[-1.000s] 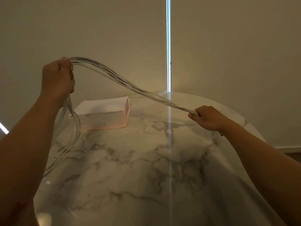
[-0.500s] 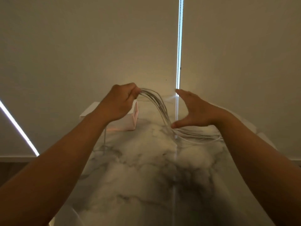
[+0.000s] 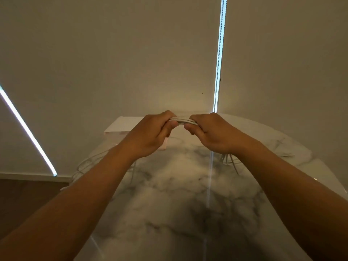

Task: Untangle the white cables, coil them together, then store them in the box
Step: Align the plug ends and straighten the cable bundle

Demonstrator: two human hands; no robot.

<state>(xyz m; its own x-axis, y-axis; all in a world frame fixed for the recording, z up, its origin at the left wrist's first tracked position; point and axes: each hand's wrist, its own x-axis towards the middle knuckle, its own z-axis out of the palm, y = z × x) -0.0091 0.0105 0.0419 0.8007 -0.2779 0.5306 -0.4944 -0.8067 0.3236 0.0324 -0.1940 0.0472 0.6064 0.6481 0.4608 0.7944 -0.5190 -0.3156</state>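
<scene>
We see left hand [image 3: 150,134] and right hand [image 3: 212,134] close together, both gripping the white cables [image 3: 182,121]; box [image 3: 120,125] just behind left.

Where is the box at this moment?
Head view, left of centre: the box sits on the marble table's far side, partly hidden behind the left hand.

Marble table [image 3: 169,194] bears box [image 3: 120,126] (pink-sided) and cables [image 3: 232,162].
</scene>
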